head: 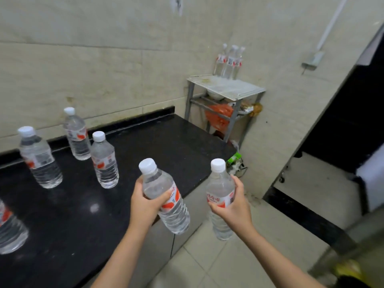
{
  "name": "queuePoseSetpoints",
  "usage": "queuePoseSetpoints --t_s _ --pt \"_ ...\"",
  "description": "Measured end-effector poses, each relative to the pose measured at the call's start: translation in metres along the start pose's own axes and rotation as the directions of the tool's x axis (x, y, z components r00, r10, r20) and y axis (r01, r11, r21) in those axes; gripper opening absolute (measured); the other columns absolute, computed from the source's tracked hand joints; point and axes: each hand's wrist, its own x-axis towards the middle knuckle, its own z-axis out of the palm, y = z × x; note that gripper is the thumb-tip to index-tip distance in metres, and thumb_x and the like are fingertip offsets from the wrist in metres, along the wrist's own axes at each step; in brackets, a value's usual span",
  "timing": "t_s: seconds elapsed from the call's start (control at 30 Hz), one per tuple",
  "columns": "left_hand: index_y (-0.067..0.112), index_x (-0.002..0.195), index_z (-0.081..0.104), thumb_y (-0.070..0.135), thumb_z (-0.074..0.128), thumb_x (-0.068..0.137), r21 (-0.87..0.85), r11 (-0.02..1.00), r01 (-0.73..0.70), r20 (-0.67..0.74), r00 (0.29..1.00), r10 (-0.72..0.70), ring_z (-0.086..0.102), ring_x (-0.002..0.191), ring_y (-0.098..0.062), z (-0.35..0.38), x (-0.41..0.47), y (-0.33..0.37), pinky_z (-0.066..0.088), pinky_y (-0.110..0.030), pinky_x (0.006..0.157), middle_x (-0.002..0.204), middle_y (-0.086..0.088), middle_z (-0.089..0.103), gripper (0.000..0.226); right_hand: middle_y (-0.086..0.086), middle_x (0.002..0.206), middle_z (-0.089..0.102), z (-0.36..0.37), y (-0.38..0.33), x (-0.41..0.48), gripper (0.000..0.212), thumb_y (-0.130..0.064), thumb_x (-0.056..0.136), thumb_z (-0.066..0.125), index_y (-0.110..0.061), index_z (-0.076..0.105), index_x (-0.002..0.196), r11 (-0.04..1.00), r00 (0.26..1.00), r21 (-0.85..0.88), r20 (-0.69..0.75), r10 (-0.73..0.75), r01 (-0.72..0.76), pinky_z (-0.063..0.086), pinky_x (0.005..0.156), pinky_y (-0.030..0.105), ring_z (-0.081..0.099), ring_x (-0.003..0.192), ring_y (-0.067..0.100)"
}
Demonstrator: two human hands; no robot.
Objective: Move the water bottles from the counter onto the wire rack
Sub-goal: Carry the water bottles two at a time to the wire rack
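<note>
The left grip wraps a tilted water bottle and the right grip an upright second bottle, both near the right end of the black surface. Four more bottles stand left on it; three bottles top the far wire rack.

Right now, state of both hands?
Left hand: closed, holding a tilted water bottle.
Right hand: closed, holding an upright water bottle.
</note>
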Motion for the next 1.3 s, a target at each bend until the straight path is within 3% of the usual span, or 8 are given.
queuePoseSetpoints --t_s 0.17,0.27,0.4,0.67,0.9,1.03,1.2,1.3 --pt "0.039 0.095 0.054 0.020 0.078 0.051 0.003 0.999 0.047 0.035 0.998 -0.047 0.063 0.098 -0.022 0.009 0.028 -0.009 0.052 -0.041 0.084 0.105 -0.002 0.064 0.054 -0.022 0.108 0.053 0.003 0.007 0.030 0.085 -0.025 0.056 0.082 -0.049 0.030 0.119 0.999 0.999 0.043 -0.040 0.025 -0.023 0.046 0.083 0.029 0.057 0.099 0.012" --pt "0.041 0.095 0.054 0.028 0.077 0.045 0.033 0.997 0.074 0.060 0.995 -0.076 0.063 0.097 -0.019 0.022 0.040 -0.015 0.052 -0.038 0.081 0.101 0.006 0.064 0.056 -0.037 0.106 0.049 -0.001 0.018 0.043 0.087 -0.029 0.053 0.082 -0.066 0.026 0.108 0.997 0.998 0.067 -0.050 0.044 -0.040 0.044 0.077 0.011 0.056 0.094 -0.004" --pt "0.044 0.095 0.055 0.036 0.075 0.040 0.049 0.996 0.078 0.098 0.992 -0.083 0.063 0.096 -0.018 0.053 0.057 -0.021 0.052 -0.039 0.081 0.102 0.008 0.064 0.059 -0.046 0.105 0.048 -0.012 0.040 0.068 0.088 -0.025 0.053 0.083 -0.065 0.029 0.109 0.992 0.994 0.100 -0.074 0.082 -0.074 0.038 0.072 -0.004 0.050 0.094 -0.022" --pt "0.052 0.093 0.055 0.002 0.077 0.062 0.056 0.996 -0.069 0.147 0.987 0.060 0.066 0.085 -0.001 0.169 0.112 -0.029 0.049 -0.022 0.068 0.098 0.011 0.066 0.063 -0.031 0.105 0.053 -0.077 0.104 0.152 0.088 -0.027 0.052 0.084 -0.066 0.028 0.108 0.987 0.990 0.149 -0.117 0.077 -0.059 0.047 0.084 0.027 0.058 0.095 0.003" --pt "0.046 0.092 0.056 0.014 0.080 0.056 0.028 0.986 -0.165 0.177 0.972 0.157 0.064 0.085 -0.004 0.321 0.145 -0.026 0.050 -0.027 0.074 0.094 0.013 0.066 0.054 -0.019 0.109 0.055 -0.187 0.156 0.230 0.089 -0.022 0.054 0.084 -0.061 0.028 0.111 0.988 0.978 0.156 -0.206 0.022 0.011 0.048 0.088 0.031 0.058 0.103 0.013" --pt "0.048 0.094 0.056 0.014 0.083 0.054 0.040 0.973 -0.227 0.224 0.951 0.213 0.064 0.087 -0.001 0.382 0.159 -0.033 0.051 -0.016 0.070 0.096 0.015 0.065 0.059 -0.015 0.108 0.057 -0.239 0.170 0.274 0.085 -0.028 0.053 0.083 -0.059 0.030 0.112 0.991 0.966 0.125 -0.257 -0.003 0.037 0.050 0.091 0.039 0.059 0.102 0.015" --pt "0.045 0.091 0.059 0.003 0.079 0.063 0.006 0.985 -0.175 0.193 0.966 0.170 0.065 0.087 -0.008 0.433 0.184 -0.044 0.052 -0.027 0.075 0.095 0.011 0.067 0.054 -0.034 0.105 0.054 -0.265 0.198 0.322 0.086 -0.023 0.053 0.084 -0.054 0.032 0.115 0.979 0.961 0.192 -0.276 -0.010 0.065 0.047 0.090 0.027 0.056 0.101 -0.001" --pt "0.046 0.089 0.061 0.018 0.077 0.056 -0.049 0.991 -0.127 0.131 0.982 0.132 0.067 0.081 -0.005 0.452 0.211 -0.047 0.053 -0.023 0.067 0.087 0.013 0.070 0.046 -0.048 0.105 0.048 -0.260 0.212 0.358 0.087 -0.024 0.051 0.085 -0.055 0.032 0.114 0.971 0.970 0.219 -0.238 -0.043 0.097 0.043 0.080 0.004 0.052 0.099 -0.017"
